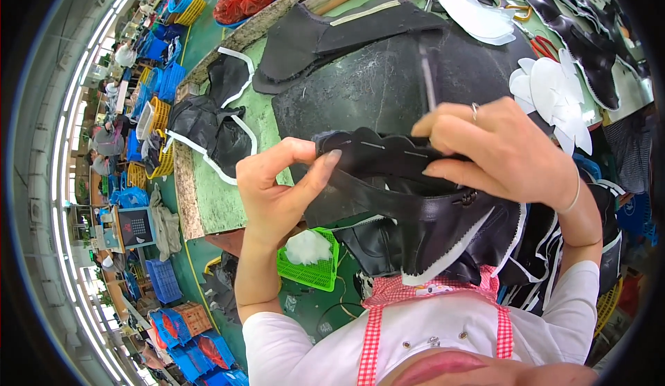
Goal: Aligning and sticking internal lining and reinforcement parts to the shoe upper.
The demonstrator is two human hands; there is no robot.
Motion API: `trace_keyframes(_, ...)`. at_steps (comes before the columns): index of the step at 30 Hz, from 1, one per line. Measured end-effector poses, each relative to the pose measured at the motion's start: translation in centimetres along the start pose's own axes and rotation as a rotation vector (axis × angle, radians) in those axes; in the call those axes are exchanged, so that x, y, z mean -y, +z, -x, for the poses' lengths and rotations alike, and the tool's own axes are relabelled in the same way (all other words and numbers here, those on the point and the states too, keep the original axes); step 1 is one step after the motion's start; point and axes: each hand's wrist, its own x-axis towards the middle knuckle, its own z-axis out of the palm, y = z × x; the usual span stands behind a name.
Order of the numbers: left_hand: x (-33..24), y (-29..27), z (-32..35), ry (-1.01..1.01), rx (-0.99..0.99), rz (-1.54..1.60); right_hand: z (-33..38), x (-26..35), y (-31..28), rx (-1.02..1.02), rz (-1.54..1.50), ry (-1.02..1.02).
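Note:
A black leather shoe upper [422, 207] with a scalloped top band and pale edging hangs between my hands, its lower part near my apron. My left hand [280, 182] pinches the left end of the band between thumb and fingers. At the band's right part, my right hand [502, 152] is closed, thumb below and fingers above. A slim, blurred tool [428, 78] rises from the right fingers; its kind cannot be made out. Short light marks show along the band. Behind it lies a worn black work mat [346, 88] on the green table [260, 123].
Black pieces with white edging [222, 119] lie at the left. Dark flat pieces [298, 43] rest at the back. White cutouts [551, 95], red-handled scissors [544, 48] and black uppers [582, 50] are at the right. A green basket [308, 275] with white material stands below the table.

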Motion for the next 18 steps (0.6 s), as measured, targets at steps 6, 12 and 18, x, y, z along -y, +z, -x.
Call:
trace_keyframes(6,0.6,1.3,0.6,-0.050,-0.087,0.246,1.0,-0.6,0.8,-0.157,-0.127,0.084)
trace_keyframes(12,1.7,1.6,1.7,-0.032,0.039,0.700,1.5,-0.8,1.3,-0.241,-0.298,0.043)
trace_keyframes(18,0.9,2.0,1.7,-0.063,0.034,0.644,1.9,-0.6,1.6,-0.279,-0.369,0.059)
